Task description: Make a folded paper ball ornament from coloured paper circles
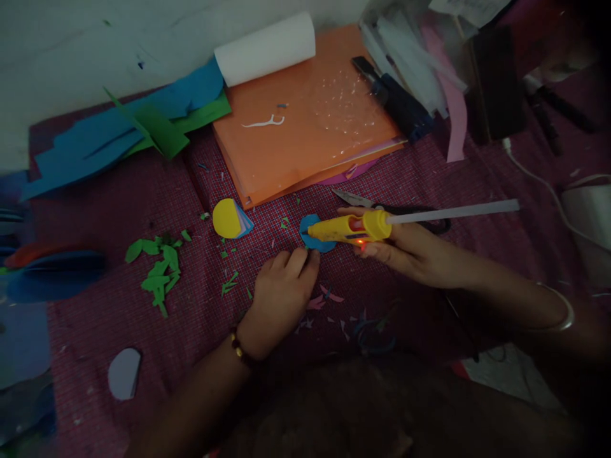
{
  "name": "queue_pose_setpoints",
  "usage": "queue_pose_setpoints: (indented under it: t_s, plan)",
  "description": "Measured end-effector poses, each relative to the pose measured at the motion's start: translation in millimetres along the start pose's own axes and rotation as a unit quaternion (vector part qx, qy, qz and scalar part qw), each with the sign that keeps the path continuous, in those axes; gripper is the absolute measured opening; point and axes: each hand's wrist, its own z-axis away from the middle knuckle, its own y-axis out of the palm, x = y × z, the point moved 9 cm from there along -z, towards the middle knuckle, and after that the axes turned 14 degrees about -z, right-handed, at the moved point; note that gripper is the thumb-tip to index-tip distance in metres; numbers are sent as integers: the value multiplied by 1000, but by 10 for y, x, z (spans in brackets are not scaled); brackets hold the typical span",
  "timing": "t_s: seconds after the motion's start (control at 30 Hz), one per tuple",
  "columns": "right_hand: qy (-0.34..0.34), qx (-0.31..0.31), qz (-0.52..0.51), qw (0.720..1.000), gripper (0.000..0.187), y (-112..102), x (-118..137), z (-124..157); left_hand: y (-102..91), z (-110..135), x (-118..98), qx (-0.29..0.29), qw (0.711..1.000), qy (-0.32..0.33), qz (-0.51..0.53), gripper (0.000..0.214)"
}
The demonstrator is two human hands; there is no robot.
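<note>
My right hand (pixel 405 251) is wrapped round a yellow hot glue gun (pixel 344 229). A long whitish glue stick (pixel 453 211) sticks out of the gun's back end, and a small red light glows on its underside. The dark nozzle is over a round blue paper piece (pixel 325 244) lying on the cloth. With curled fingers, my left hand (pixel 286 286) pinches that piece at its lower edge; the fingertips are partly hidden. To the left lies a yellow paper circle (pixel 226 218) with a folded fan of blue and pinkish paper beside it.
Scissors (pixel 356 198) lie just behind the gun. Green paper leaves and scraps (pixel 162 273) are scattered left. Orange sheets (pixel 296 140) bear a white paper roll (pixel 267 48). A dark blue tool (pixel 396 98), pink strip (pixel 451 108) and white cable (pixel 539 175) are at right.
</note>
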Motion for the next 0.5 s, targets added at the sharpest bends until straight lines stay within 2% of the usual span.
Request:
queue_pose_setpoints:
  t_s: [0.17, 0.37, 0.5]
  plan:
    - [29, 27, -14, 999, 41, 23, -52, 137, 9, 4, -4, 3, 1000, -1, -6, 33]
    - [85, 33, -2, 996, 48, -11, -165, 323, -7, 0, 12, -13, 1000, -9, 2, 28]
    - [97, 27, 13, 995, 49, -52, -170, 388, -16, 2, 19, -13, 1000, -11, 9, 28]
